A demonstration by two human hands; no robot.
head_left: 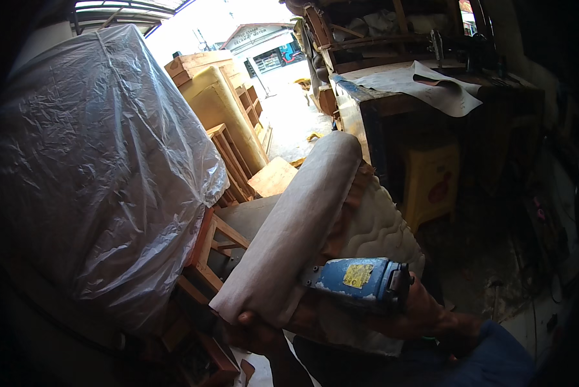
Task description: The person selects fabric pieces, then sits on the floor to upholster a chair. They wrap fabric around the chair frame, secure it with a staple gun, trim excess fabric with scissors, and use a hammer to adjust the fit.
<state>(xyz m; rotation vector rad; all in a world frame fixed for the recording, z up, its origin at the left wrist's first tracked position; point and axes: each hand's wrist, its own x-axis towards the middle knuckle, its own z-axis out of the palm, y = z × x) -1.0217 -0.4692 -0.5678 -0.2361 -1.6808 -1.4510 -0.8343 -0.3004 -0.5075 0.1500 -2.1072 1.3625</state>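
A padded piece covered in pale greyish-beige upholstery material slants across the middle, its rounded end pointing away. At its near end my left hand is closed on the edge of the covering, thumb uppermost; part of its fingers is hidden in shadow. My right hand grips a worn blue staple gun with a yellow label. The gun's nose touches or nearly touches the material along the right side of the piece. Beside it lies a cream quilted panel with wavy stitching.
A tall object under clear plastic sheeting fills the left. Next to it are wooden frames and a yellowish slab. At right, a dark worktable carries a pale sheet of material; a yellow stool stands beneath.
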